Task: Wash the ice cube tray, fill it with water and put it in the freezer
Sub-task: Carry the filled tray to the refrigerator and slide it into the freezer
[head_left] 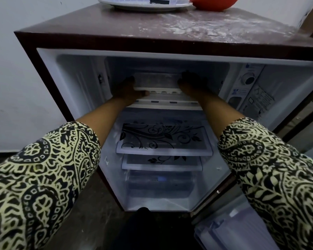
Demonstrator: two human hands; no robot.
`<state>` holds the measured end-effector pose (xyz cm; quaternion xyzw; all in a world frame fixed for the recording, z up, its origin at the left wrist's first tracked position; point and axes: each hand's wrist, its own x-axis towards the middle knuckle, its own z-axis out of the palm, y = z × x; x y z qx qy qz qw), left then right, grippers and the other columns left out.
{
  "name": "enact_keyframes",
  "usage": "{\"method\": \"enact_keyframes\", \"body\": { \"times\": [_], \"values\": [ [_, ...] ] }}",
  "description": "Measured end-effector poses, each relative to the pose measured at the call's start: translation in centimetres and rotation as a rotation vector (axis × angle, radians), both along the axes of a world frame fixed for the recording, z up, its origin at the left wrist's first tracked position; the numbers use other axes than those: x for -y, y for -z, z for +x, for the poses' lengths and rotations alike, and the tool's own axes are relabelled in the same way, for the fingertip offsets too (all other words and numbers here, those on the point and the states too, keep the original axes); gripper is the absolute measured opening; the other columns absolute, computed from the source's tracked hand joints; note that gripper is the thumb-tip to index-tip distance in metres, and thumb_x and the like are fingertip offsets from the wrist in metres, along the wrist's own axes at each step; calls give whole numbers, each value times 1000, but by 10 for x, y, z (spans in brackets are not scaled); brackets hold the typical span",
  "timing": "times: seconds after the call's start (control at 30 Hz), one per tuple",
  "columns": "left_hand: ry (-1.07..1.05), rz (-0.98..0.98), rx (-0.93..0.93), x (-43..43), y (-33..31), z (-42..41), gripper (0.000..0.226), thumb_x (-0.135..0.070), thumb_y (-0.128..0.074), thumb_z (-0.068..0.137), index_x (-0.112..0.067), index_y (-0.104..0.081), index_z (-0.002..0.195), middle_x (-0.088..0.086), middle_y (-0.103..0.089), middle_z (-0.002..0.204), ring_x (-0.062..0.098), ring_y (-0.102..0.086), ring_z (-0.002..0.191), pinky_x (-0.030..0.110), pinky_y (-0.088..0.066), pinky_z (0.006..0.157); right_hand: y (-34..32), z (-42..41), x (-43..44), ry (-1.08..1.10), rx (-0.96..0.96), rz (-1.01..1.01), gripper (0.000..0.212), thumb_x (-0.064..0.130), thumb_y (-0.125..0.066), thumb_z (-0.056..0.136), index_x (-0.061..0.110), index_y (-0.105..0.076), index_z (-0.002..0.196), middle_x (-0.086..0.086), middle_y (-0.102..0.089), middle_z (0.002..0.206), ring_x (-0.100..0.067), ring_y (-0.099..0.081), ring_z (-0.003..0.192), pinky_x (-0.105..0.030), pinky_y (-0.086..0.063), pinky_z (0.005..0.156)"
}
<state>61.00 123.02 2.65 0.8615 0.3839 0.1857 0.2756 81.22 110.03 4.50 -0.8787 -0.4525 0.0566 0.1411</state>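
Above the flower-patterned glass shelves (163,139) of the open fridge (116,38), the ice cube tray (157,82) sits level just inside the front edge of the freezer compartment (221,73). The left grip (128,89) and right grip (190,85) each clasp one end. Farther back, on the fridge top, stand a plate (143,6) and an orange bowl (213,3).

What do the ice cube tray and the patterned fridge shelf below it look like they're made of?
Ice cube tray: likely moulded plastic, white and slightly translucent, with formed cup bottoms under its rim. Patterned shelf: probably glossy glass, printed black floral, in a white plastic frame.
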Motion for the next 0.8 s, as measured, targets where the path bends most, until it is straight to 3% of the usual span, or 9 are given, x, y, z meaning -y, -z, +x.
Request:
{"method": "enact_keyframes", "body": {
  "times": [0.13,0.27,0.37,0.5,0.63,0.73,0.8],
  "values": [
    [3,7,-19,1,0,1,91,-53,-61,88,-7,-17,154,13,-23,159,31,-26,144,33,-23,114,0,-12,-24,-52,56,-58,60,48,-24,96,17,-28,147,-12,-28,152,-29,-20,141,-53,2,115],
    [-1,-4,-16,4,-1,2,90,-51,-59,90,-6,-14,154,13,-19,160,30,-24,145,32,-21,114,-1,-30,-41,-27,62,-44,67,53,-26,95,12,-26,148,-13,-25,153,-29,-17,142,-50,4,117],
    [-6,-11,-25,6,-1,2,90,-51,-58,91,-7,-13,155,12,-18,161,29,-22,146,30,-20,115,-4,-45,-44,-156,69,-61,63,53,-22,98,17,-25,149,-8,-25,155,-26,-18,143,-51,4,116],
    [2,-40,9,7,-2,1,89,-50,-59,91,-8,-13,154,11,-20,161,29,-25,144,26,-26,108,-7,-41,-23,-142,-28,31,56,43,-25,101,21,-14,151,-4,-14,159,-23,-10,146,-48,5,117],
    [5,-70,71,10,-1,0,88,-45,-60,92,-7,-11,155,11,-15,162,27,-19,147,30,-19,115,4,-10,27,53,36,202,51,28,-36,100,15,-27,148,-11,-33,151,-30,-31,136,-44,-16,115],
    [-51,-19,177,20,5,1,85,-38,-64,91,-7,-15,154,12,-20,160,27,-23,146,30,-18,116,8,1,52,-5,-93,279,53,31,-40,101,13,-25,149,-12,-32,152,-28,-33,136,-32,-23,110],
    [-74,43,218,25,9,0,82,-35,-66,91,-5,-20,153,14,-26,158,28,-28,144,31,-21,118,10,1,57,-47,-105,269,57,33,-42,100,12,-22,149,-12,-28,153,-28,-31,137,-32,-23,111]
  ]
}}
